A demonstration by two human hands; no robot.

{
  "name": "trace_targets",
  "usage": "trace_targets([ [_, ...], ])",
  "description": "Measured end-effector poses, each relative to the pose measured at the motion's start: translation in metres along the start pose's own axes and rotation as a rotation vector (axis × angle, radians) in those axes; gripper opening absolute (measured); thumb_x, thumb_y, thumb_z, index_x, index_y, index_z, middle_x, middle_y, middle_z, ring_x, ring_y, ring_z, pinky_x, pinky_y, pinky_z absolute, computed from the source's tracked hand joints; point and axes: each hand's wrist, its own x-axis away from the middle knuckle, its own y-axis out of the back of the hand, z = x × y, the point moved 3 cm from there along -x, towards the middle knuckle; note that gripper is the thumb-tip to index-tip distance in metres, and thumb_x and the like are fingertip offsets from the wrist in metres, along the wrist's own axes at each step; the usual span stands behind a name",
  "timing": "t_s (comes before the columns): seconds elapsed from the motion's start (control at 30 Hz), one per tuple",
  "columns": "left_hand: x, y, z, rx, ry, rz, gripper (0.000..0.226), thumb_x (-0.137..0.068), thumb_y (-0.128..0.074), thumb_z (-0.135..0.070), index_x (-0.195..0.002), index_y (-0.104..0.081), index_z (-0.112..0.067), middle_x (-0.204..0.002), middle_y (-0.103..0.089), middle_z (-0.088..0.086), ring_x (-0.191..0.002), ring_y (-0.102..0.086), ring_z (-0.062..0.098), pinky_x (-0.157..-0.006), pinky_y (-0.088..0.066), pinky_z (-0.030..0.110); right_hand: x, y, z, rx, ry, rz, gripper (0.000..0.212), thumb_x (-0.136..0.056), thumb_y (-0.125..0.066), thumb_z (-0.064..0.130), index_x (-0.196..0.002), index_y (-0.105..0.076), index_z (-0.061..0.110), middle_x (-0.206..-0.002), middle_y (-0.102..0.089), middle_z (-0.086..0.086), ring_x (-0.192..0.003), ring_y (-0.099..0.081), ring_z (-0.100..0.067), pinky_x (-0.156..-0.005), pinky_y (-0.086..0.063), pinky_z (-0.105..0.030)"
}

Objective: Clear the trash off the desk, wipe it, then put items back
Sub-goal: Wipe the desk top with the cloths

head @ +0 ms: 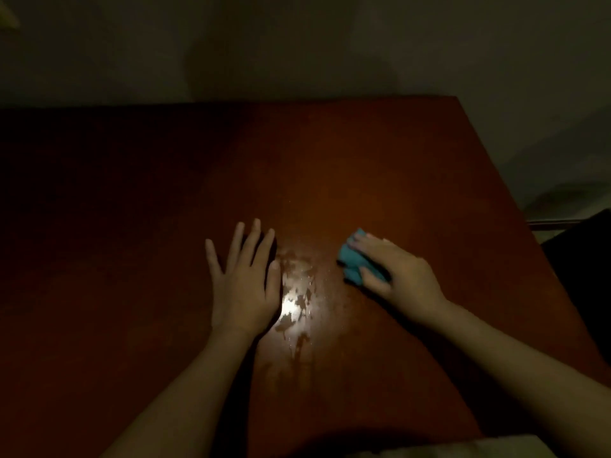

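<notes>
- Wet patch (296,299): smeared and glaring, on the desk between both hands, just right of the left thumb.
- Left hand (243,279): flat on the wood, fingers straight and spread, holding nothing.
- Right hand (396,272): holds the teal cloth (350,262) down on the top, fingers over it, thumb at its near edge.
- Desk (363,160): reddish-brown, dim beyond the fingertips.
- Wall (297,44): behind the far edge, dark.
</notes>
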Motion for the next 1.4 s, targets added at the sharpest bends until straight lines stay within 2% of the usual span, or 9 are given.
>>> trace_targets([
  [0.1,0.03,-0.002,-0.006,0.008,0.002,0.01,0.057,-0.096,-0.018,-0.042,-0.145,-0.037,-0.02,-0.155,-0.029,0.002,-0.147,-0.011,0.017,-0.116,0.009,0.051,0.004,-0.02,0.019,0.044,-0.02,-0.03,0.05,-0.091,-0.04,0.045,-0.137,-0.046,0.028,-0.143,-0.046,0.006,-0.13,-0.038,-0.006,-0.111,-0.032,-0.037],
  [0.27,0.076,0.005,0.001,0.007,0.051,0.026,0.058,-0.097,-0.015,-0.044,-0.146,-0.035,-0.021,-0.155,-0.027,0.001,-0.147,-0.009,0.015,-0.116,0.008,0.05,0.096,-0.035,0.05,-0.052,0.264,0.179,0.048,-0.087,-0.055,0.035,-0.134,-0.05,0.029,-0.142,-0.046,0.012,-0.132,-0.04,-0.002,-0.113,-0.024,-0.019],
  [0.5,0.102,0.014,-0.002,0.031,0.097,-0.014,0.059,-0.097,-0.014,-0.045,-0.146,-0.035,-0.021,-0.156,-0.025,0.0,-0.147,-0.007,0.015,-0.116,0.013,0.048,0.112,-0.001,0.02,-0.076,0.186,0.114,0.052,-0.088,-0.049,0.042,-0.139,-0.04,0.034,-0.144,-0.042,0.01,-0.132,-0.042,-0.009,-0.108,-0.039,-0.045],
  [0.6,0.103,0.015,-0.002,0.027,0.138,-0.018,0.063,-0.095,-0.01,-0.047,-0.148,-0.031,-0.022,-0.158,-0.021,0.0,-0.147,-0.004,0.014,-0.116,0.014,0.049,0.075,-0.016,0.043,-0.032,0.034,0.02,0.051,-0.088,-0.046,0.042,-0.137,-0.044,0.031,-0.142,-0.043,0.009,-0.13,-0.039,-0.008,-0.111,-0.035,-0.043],
  [0.77,0.102,0.014,0.006,0.019,0.208,-0.006,0.062,-0.094,-0.01,-0.047,-0.149,-0.027,-0.023,-0.159,-0.015,-0.001,-0.148,0.0,0.013,-0.116,0.013,0.051,0.135,-0.038,0.074,-0.076,0.344,0.169,0.046,-0.086,-0.054,0.034,-0.131,-0.053,0.025,-0.139,-0.048,0.009,-0.131,-0.04,-0.002,-0.114,-0.026,-0.023],
  [0.87,0.105,0.011,0.003,0.025,0.218,0.027,0.062,-0.095,-0.011,-0.049,-0.15,-0.024,-0.024,-0.16,-0.01,-0.002,-0.147,0.004,0.012,-0.115,0.015,0.051,0.161,-0.028,0.058,-0.095,0.401,0.258,0.042,-0.093,-0.049,0.04,-0.134,-0.052,0.03,-0.143,-0.046,0.012,-0.134,-0.038,0.0,-0.115,-0.025,-0.024],
  [1.0,0.096,0.012,0.007,0.019,0.19,0.027,0.064,-0.094,-0.009,-0.051,-0.149,-0.026,-0.025,-0.16,-0.013,-0.003,-0.147,0.004,0.011,-0.114,0.019,0.048,0.146,-0.016,0.037,-0.098,0.314,0.243,0.046,-0.091,-0.053,0.039,-0.136,-0.05,0.032,-0.142,-0.046,0.014,-0.133,-0.04,0.0,-0.113,-0.03,-0.028],
  [1.13,0.063,0.014,0.026,0.02,0.145,-0.035,0.058,-0.096,-0.018,-0.045,-0.147,-0.033,-0.022,-0.157,-0.024,-0.003,-0.147,-0.007,0.01,-0.116,0.016,0.048,0.091,-0.02,0.03,-0.073,0.097,0.069,0.051,-0.088,-0.045,0.047,-0.138,-0.041,0.038,-0.143,-0.043,0.015,-0.133,-0.038,0.0,-0.112,-0.031,-0.032],
  [1.4,-0.01,0.007,0.075,-0.025,0.292,-0.034,0.063,-0.094,-0.012,-0.049,-0.151,-0.022,-0.023,-0.16,-0.01,0.0,-0.148,0.0,0.014,-0.117,0.008,0.053,-0.018,-0.027,0.038,0.001,-0.005,-0.026,0.052,-0.091,-0.043,0.05,-0.137,-0.047,0.025,-0.141,-0.041,0.011,-0.131,-0.039,-0.007,-0.112,-0.028,-0.034],
])
